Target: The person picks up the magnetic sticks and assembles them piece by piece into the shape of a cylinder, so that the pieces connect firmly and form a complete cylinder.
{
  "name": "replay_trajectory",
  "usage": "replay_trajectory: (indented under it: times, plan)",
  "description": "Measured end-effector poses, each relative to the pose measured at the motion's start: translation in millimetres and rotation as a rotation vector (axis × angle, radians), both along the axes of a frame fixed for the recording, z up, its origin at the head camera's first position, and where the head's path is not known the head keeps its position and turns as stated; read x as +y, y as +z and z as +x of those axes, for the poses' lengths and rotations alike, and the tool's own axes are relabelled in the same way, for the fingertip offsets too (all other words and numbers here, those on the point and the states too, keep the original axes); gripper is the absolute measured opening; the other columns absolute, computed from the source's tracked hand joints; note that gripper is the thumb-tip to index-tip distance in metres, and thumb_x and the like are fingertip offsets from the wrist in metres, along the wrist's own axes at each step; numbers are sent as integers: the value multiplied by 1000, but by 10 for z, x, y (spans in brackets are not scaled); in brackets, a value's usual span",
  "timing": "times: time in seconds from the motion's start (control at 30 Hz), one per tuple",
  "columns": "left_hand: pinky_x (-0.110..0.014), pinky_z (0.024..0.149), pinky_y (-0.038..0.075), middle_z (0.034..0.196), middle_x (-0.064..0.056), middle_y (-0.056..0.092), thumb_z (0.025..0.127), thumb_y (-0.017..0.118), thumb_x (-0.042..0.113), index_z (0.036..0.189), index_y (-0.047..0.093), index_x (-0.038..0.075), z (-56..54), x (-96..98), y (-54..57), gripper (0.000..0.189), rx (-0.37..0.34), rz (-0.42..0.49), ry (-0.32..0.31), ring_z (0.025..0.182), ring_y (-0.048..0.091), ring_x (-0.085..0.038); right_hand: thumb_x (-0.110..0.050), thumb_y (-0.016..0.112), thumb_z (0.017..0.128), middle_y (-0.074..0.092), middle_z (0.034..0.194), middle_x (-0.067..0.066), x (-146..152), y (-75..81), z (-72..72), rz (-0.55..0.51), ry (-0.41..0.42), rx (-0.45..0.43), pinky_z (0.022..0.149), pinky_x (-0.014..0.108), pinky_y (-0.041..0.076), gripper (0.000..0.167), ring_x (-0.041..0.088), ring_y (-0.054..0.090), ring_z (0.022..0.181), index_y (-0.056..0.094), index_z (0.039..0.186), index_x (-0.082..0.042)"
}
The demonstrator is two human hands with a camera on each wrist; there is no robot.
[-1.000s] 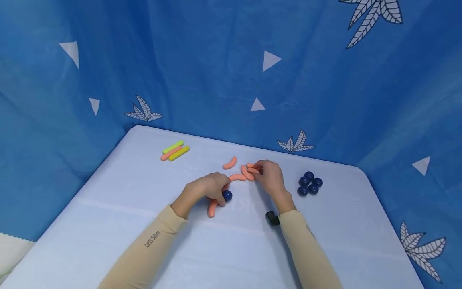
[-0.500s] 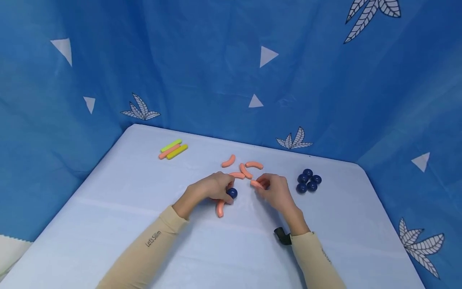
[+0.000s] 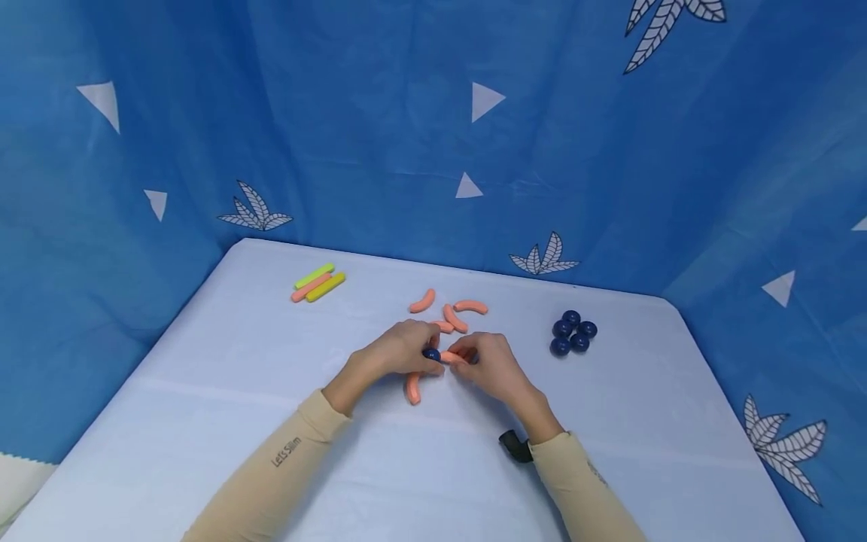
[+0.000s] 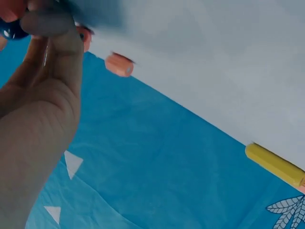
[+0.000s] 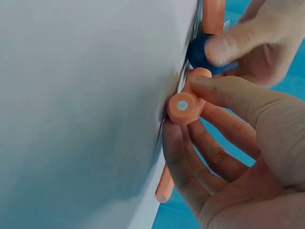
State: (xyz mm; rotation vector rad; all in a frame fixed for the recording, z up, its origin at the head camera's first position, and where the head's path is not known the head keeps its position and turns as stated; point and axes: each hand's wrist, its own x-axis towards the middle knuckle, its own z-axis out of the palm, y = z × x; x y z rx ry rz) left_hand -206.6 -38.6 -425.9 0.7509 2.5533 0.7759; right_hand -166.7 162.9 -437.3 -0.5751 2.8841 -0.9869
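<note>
My left hand [image 3: 406,346] pinches a dark blue ball [image 3: 431,354] between thumb and fingers, low over the table. A curved orange magnetic rod [image 3: 413,388] sticks out below that hand, toward the table's front. With thumb and fingertips, my right hand [image 3: 494,365] holds another curved orange rod [image 5: 183,107], whose pale round end faces the right wrist camera. Its far end sits against or very near the blue ball; I cannot tell if they touch. Just behind the hands lie several more curved orange rods [image 3: 470,306], one partly hidden by the left hand.
A cluster of several dark blue balls [image 3: 569,331] stands on the right of the white table [image 3: 379,482]. At the back left, yellow, orange and lime straight rods [image 3: 325,287] lie side by side. A black wrist camera [image 3: 516,447] hangs by the right sleeve. Blue patterned cloth [image 3: 379,150] encloses the table.
My right hand has drawn an orange rod away from the back group, then left to the blue ball. The left hand keeps hold of the ball, having shifted slightly right.
</note>
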Motion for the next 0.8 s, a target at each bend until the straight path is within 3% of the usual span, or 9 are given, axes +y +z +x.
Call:
replay_trajectory:
  times: [0.13,0.2,0.4,0.6,0.7,0.8]
  plan:
    - [-31,71,44,77,2,58,93,83,29,88,65,13,43,19,-47,25,177,35,-41,72,54,-15,-17,81,94,78,92,-3,-7,-3,-17,-16,47,12,73,26,56,12,11,69,81,82,106,-13]
    - [-30,70,43,73,2,56,94,83,26,84,64,14,41,21,-60,25,229,25,-36,69,53,-15,-17,81,95,77,92,-3,8,26,-27,-20,37,-7,74,27,56,12,12,69,82,81,106,-13]
    - [-30,67,45,66,2,58,92,83,23,73,61,13,-22,-48,-27,31,182,-60,42,65,54,-16,-12,80,94,77,97,3,273,234,-100,55,-108,-39,81,37,59,19,16,69,89,79,112,-6]
    - [-29,64,44,66,1,56,92,84,25,72,62,13,-100,-178,17,31,124,-98,63,65,53,-18,-8,82,90,75,97,16,766,422,-78,234,-411,71,78,46,58,21,30,69,88,76,108,1]
    - [-29,64,43,68,1,57,92,84,27,73,64,13,-124,-227,44,31,100,-96,56,68,53,-18,-6,83,88,73,101,24,928,469,-36,302,-530,39,77,51,57,25,38,69,89,74,108,7]
    - [-28,64,43,70,0,57,92,84,26,74,66,13,-143,-258,71,28,77,-101,53,69,53,-18,-9,84,86,71,109,29,1006,487,-17,353,-581,-44,81,55,57,31,43,68,96,73,110,9]
